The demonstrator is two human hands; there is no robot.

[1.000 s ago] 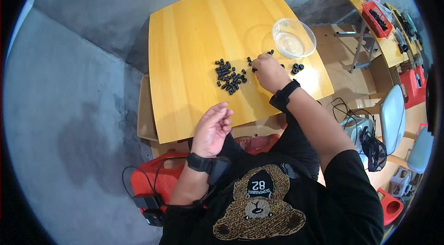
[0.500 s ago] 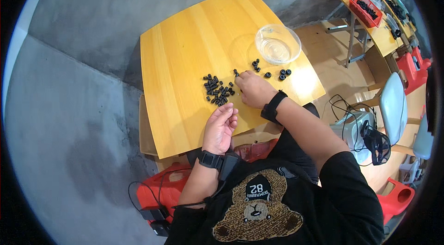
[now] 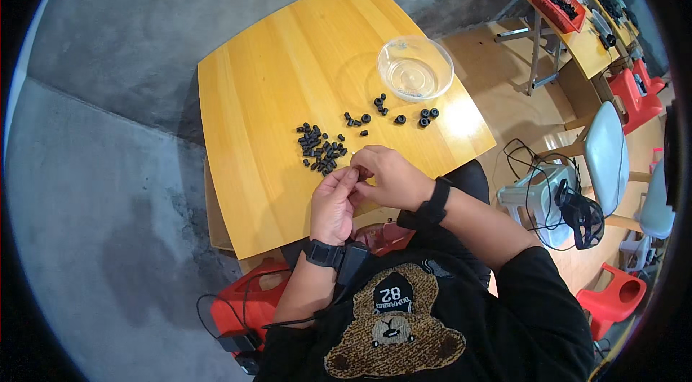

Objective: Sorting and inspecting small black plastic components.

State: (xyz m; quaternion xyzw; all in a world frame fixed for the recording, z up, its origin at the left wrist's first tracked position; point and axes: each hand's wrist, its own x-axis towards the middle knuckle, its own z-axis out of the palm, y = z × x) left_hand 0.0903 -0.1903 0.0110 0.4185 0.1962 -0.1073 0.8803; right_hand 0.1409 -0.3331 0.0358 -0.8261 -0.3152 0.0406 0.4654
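Both hands meet over the near edge of the wooden table. My left hand [image 3: 334, 205] is closed in a pinch, its thumb and fingertips against those of my right hand [image 3: 391, 176], which is closed too. Whatever lies between the fingertips is too small and covered to make out. Just beyond my left hand lies a loose pile of small black cylindrical parts [image 3: 314, 143]. Further right are small black pieces beside a black ring [image 3: 366, 118], a little cluster [image 3: 379, 102], one lone round part [image 3: 400, 120] and three wider round parts [image 3: 424, 122].
A clear round plastic tub [image 3: 416, 68] stands at the table's [image 3: 288, 50] right side. Beyond it, a red basket [image 3: 556, 3] of black parts sits on another table. A pale chair [image 3: 605, 158], cables and a red stool [image 3: 611, 299] are on the right. A grey wall borders the left.
My right hand has drawn back from the small parts near the table's middle to my left hand, and the fingertips now meet. The view has shifted slightly.
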